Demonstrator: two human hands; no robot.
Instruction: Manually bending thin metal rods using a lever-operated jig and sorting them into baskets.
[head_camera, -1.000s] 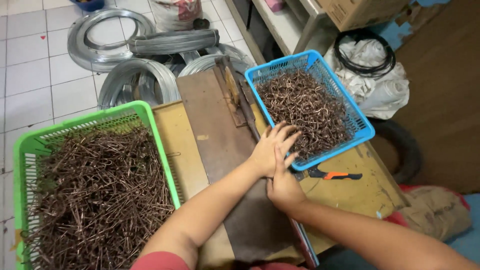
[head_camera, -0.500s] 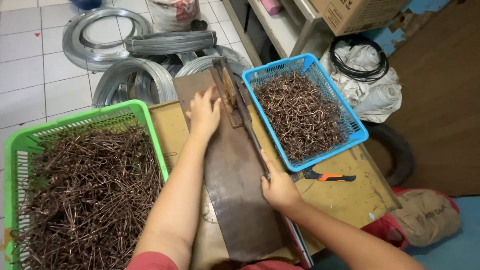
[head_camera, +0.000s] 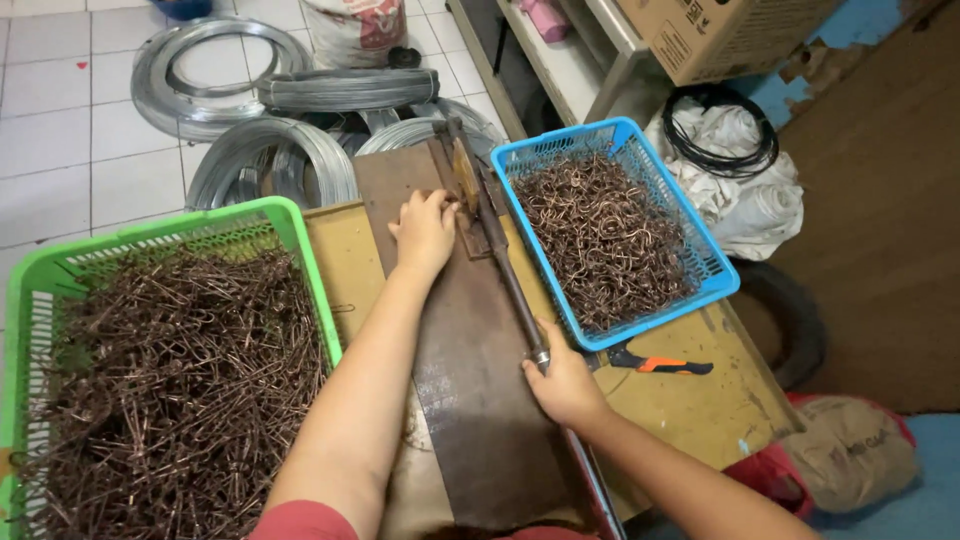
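Observation:
My left hand rests at the far end of a dark metal plate, fingers curled against the bending jig and its pivot. My right hand grips the long metal lever handle near its lower end. The plate lies on a worn wooden board. A green basket on the left holds many straight brown wire pieces. A blue basket on the right holds bent brown wire hooks.
Coils of grey wire lie on the tiled floor beyond the board. Orange-handled pliers lie beside the blue basket. A white sack with black cable, a cardboard box and a shelf stand at the right.
My left hand moved from beside my right hand up to the jig at the far end of the plate. My right hand shifted onto the lever handle.

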